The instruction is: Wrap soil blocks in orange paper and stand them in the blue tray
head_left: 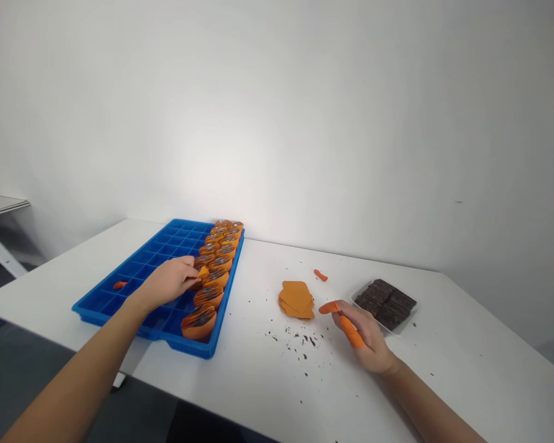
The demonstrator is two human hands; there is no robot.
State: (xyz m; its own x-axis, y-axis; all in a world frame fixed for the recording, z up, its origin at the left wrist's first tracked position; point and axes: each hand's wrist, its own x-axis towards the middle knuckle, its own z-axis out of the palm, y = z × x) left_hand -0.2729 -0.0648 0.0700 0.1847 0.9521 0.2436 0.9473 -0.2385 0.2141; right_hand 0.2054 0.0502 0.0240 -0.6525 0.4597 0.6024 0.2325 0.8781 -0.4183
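Note:
Over the blue divided tray (pixel 154 334), my left hand (pixel 170 283) pinches a small orange-yellow folded piece (pixel 204 272) at a compartment near the filled columns. Orange folded pieces with dark contents (pixel 199 321) fill compartments along the tray's right side. My right hand (pixel 362 337) is above the white table, its thumb and a finger wearing orange finger covers, apart, with nothing visible between them. Left of it lies a loose stack of orange sheets (pixel 296 300). Just behind the hand, a white dish (pixel 401 332) holds dark brown strips (pixel 385 303).
An orange finger cover (pixel 321 275) lies on the white table (pixel 258 369) behind the stack; another orange piece (pixel 119 285) rests in a left tray compartment. Dark crumbs (pixel 305 339) are scattered before the stack. A white wall (pixel 277 123) stands behind the table.

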